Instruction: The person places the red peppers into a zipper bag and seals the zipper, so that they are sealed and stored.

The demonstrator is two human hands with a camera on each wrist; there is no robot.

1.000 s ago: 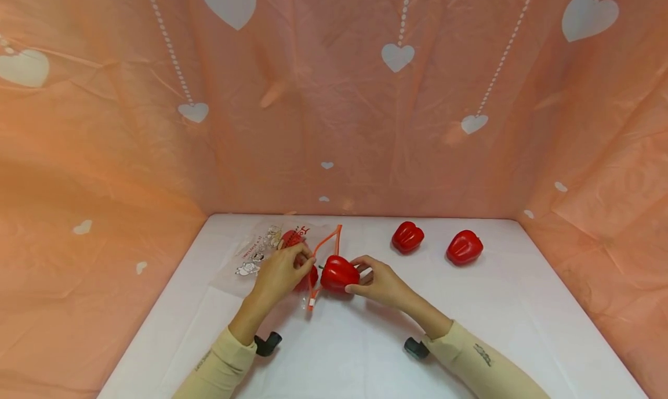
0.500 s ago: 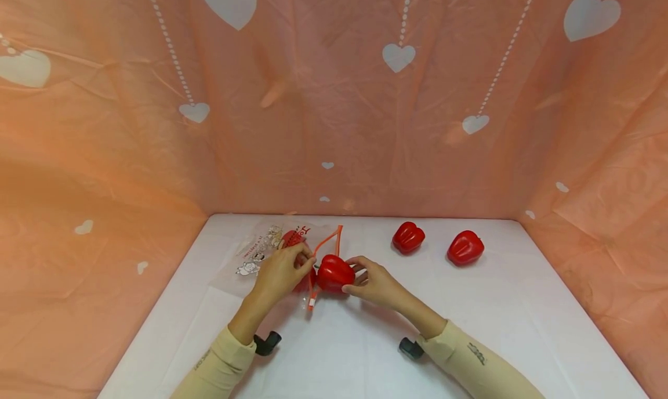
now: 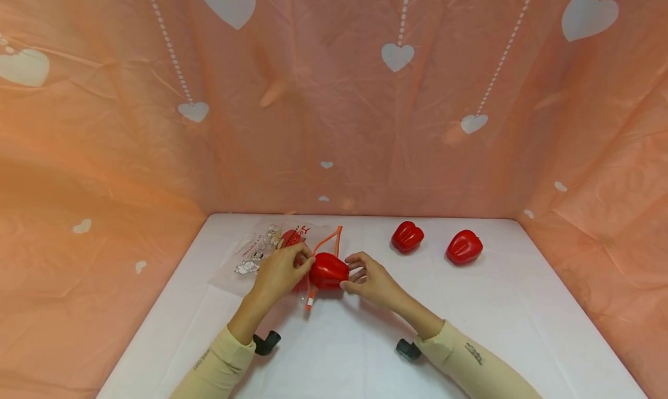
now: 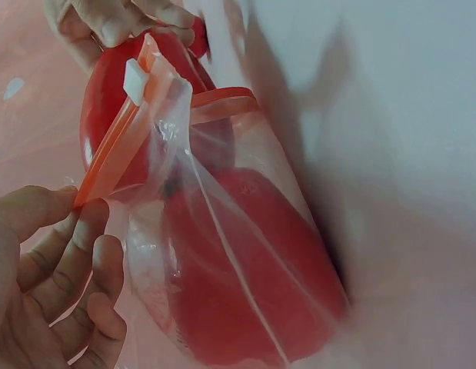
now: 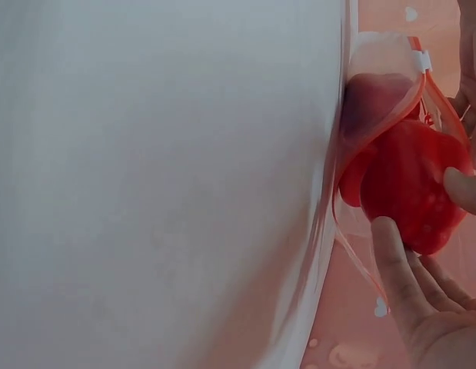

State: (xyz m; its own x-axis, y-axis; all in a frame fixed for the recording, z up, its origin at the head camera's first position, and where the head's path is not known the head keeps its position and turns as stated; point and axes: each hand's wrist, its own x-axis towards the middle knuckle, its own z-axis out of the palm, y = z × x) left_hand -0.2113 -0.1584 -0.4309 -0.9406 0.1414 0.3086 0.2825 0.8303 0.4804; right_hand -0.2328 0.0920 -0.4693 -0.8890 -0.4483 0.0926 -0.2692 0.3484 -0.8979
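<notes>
My left hand [image 3: 282,271] pinches the orange zip edge of a clear printed plastic bag [image 3: 249,254] between thumb and fingertips. Inside that bag lies a red bell pepper [image 4: 245,269], seen through the film in the left wrist view. At the bag's mouth, another red bell pepper [image 3: 330,271] sits partly within the orange rim [image 5: 376,137]. My right hand [image 3: 373,277] holds this pepper by its right end, thumb on one side and fingers on the other. A white slider [image 4: 134,81] is on the zip edge.
Two more red bell peppers, one nearer the middle [image 3: 407,237] and one farther right [image 3: 464,247], lie on the white table [image 3: 469,306]. An orange curtain with white hearts [image 3: 334,97] stands behind and on both sides.
My right hand has moved left, bringing the bell pepper from beside the bag into its mouth. The left hand has stayed in place on the bag's edge.
</notes>
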